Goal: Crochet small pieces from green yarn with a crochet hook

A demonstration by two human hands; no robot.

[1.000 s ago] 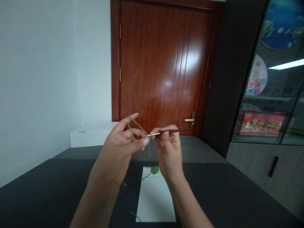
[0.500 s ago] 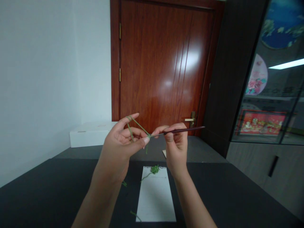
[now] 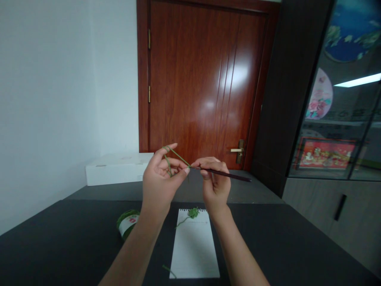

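Note:
My right hand pinches a slim dark crochet hook, whose handle slopes down to the right. Its tip meets the green yarn at the fingertips of my left hand. That yarn runs over my raised left index finger and is held between the other fingers. Below the hands, a small green crocheted piece lies at the top of a white spiral notepad, trailing a yarn tail. A green yarn ball with a white label sits on the table left of the notepad.
The dark table runs beneath my forearms, with a lower grey ledge behind it. A white box stands on the ledge by the wall. Behind are a red-brown wooden door and a glass-fronted cabinet to the right.
My left hand has moved right and uncovered the yarn ball. The hook handle has swung from rising toward the right to sloping down. My hands are closer together.

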